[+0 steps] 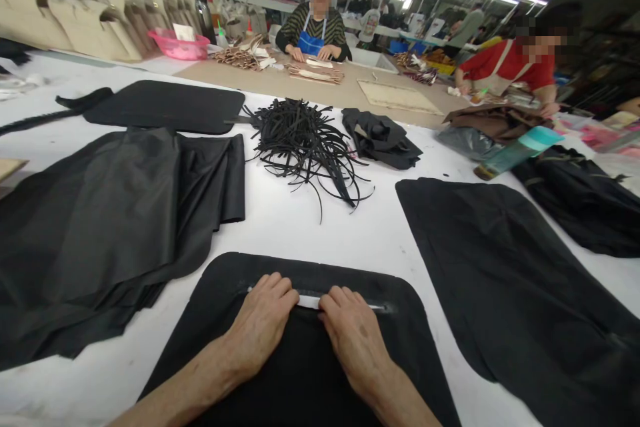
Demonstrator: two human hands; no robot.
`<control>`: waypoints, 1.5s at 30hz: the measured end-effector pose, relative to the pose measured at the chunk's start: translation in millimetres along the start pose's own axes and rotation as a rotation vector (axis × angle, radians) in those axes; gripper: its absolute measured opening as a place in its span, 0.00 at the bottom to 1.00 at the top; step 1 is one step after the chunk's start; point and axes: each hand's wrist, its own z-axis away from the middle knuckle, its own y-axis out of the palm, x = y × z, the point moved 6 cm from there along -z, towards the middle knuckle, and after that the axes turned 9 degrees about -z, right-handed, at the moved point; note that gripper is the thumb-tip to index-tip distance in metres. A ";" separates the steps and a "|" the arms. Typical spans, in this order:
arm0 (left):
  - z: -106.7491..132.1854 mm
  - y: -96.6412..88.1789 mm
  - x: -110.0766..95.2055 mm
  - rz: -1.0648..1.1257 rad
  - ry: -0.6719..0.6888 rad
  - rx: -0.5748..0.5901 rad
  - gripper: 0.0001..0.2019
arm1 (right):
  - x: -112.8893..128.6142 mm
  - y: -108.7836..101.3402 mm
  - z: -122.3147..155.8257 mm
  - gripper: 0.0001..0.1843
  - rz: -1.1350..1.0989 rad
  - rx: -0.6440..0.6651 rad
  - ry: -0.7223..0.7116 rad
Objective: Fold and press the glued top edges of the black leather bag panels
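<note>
In front of me lies a black sheet panel (320, 373) with rounded corners, leather-like in look. A long narrow slit (309, 302) runs across its upper part and shows white inside; whether that is the table or a strip, I cannot tell. My left hand (267, 313) is at the slit's left half, its fingers curled and closed on the edge. On the right half, my right hand (353, 323) grips the same edge, fingers bent under. A short gap separates the two hands. The fingertips are partly hidden in the slit.
Stacked black sheets (115, 213) lie left, more black panels (520, 267) right. Beyond are a pile of black strips (300, 133), a folded black piece (383, 137), another black panel (165, 105) and a teal bottle (520, 152). Two co-workers (315, 30) sit across the table.
</note>
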 end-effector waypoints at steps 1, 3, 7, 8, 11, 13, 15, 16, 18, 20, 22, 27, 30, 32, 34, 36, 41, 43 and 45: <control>0.8 0.5 0.3 -0.003 0.002 -0.002 0.12 | -8.0 -4.3 3.2 0.09 0.018 0.020 0.026; 1.9 1.5 0.6 -0.011 0.010 -0.011 0.12 | -25.0 -14.1 10.9 0.09 0.054 0.051 0.074; 1.6 3.5 0.6 -0.020 0.019 -0.031 0.10 | -49.9 -27.0 24.5 0.10 0.095 0.085 0.139; 1.5 3.6 0.5 -0.025 0.019 -0.039 0.10 | -52.2 -27.7 26.3 0.10 0.096 0.082 0.148; 2.3 3.4 -0.4 -0.033 0.024 -0.058 0.09 | -47.5 -24.2 25.7 0.10 0.082 0.040 0.140; 3.3 2.7 -1.3 -0.028 0.024 -0.071 0.08 | -36.8 -17.8 20.8 0.10 0.050 0.004 0.106; 4.3 2.2 -2.7 -0.014 0.027 -0.083 0.07 | -23.1 -10.1 14.2 0.09 0.007 -0.028 0.053; 4.7 2.2 -3.5 -0.004 0.030 -0.092 0.08 | -16.5 -6.4 10.9 0.09 -0.011 -0.044 0.026; 5.1 3.2 -5.4 0.019 0.043 -0.105 0.08 | -5.7 0.2 5.9 0.08 -0.038 -0.074 -0.018; 5.2 4.5 -6.3 0.037 0.056 -0.132 0.08 | 0.7 5.3 3.4 0.08 -0.066 -0.097 -0.048; 5.3 5.7 -6.5 0.047 0.074 -0.164 0.07 | 2.7 8.4 3.4 0.07 -0.101 -0.124 -0.069; 7.4 5.1 -9.0 -0.010 0.170 -0.234 0.08 | 0.1 7.6 8.1 0.08 -0.117 -0.232 -0.142; 9.3 4.5 -13.9 -0.136 0.252 -0.241 0.11 | 0.5 6.4 10.6 0.08 -0.059 -0.256 -0.205; 10.3 4.7 -17.2 -0.214 0.303 -0.241 0.12 | 0.9 7.1 11.4 0.08 -0.051 -0.226 -0.240; 10.7 4.7 -19.2 -0.269 0.332 -0.249 0.12 | 1.0 7.9 11.8 0.08 -0.054 -0.191 -0.267; 10.3 5.2 -20.0 -0.289 0.343 -0.252 0.12 | 1.1 8.2 11.9 0.08 -0.043 -0.178 -0.293; 8.0 11.4 -23.9 -0.268 0.380 -0.211 0.11 | 3.3 8.7 11.1 0.09 0.012 -0.171 -0.340; 7.4 14.0 -25.4 -0.271 0.394 -0.189 0.12 | 3.1 9.5 10.1 0.09 0.010 -0.148 -0.316; 7.5 15.0 -26.4 -0.268 0.408 -0.180 0.12 | 2.5 9.9 9.1 0.08 -0.015 -0.129 -0.278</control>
